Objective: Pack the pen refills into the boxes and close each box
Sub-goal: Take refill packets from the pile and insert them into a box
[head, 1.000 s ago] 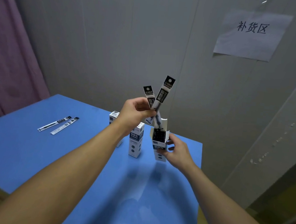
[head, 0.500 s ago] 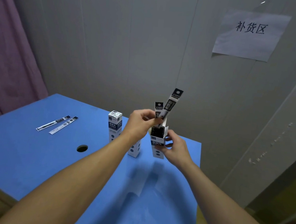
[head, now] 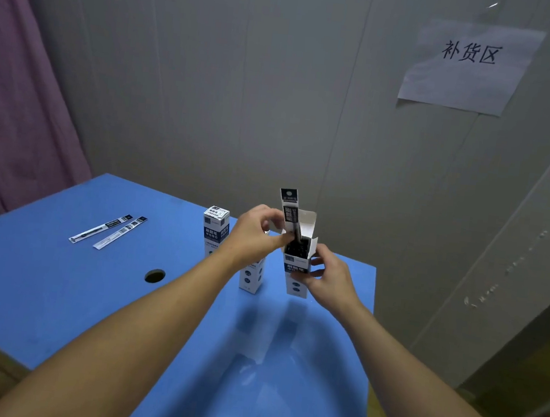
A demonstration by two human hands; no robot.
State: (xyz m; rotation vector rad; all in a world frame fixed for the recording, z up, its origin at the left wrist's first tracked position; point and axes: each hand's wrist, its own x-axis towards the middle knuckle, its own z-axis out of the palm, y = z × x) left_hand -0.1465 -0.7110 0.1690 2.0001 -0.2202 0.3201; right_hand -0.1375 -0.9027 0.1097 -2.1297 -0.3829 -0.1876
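An open white-and-blue refill box [head: 298,268] stands upright near the table's far right edge, its lid flap [head: 306,223] raised. My right hand [head: 329,279] grips its right side. My left hand [head: 254,235] pinches a packaged pen refill [head: 289,210] that sticks halfway out of the box's mouth; dark refill tops show inside. Two shut boxes stand to the left: one [head: 215,232] behind my left wrist, another [head: 251,275] partly hidden under it. Two loose packaged refills [head: 107,230] lie flat at the table's far left.
The blue table [head: 55,287] has a round cable hole [head: 154,276] left of my left forearm. A grey wall with a paper sign [head: 468,65] rises right behind the table. A purple curtain [head: 17,96] hangs at the left.
Both refills have gone down into the open box; one has dropped from sight and only one still sticks out. My left hand followed them down to the box's mouth.
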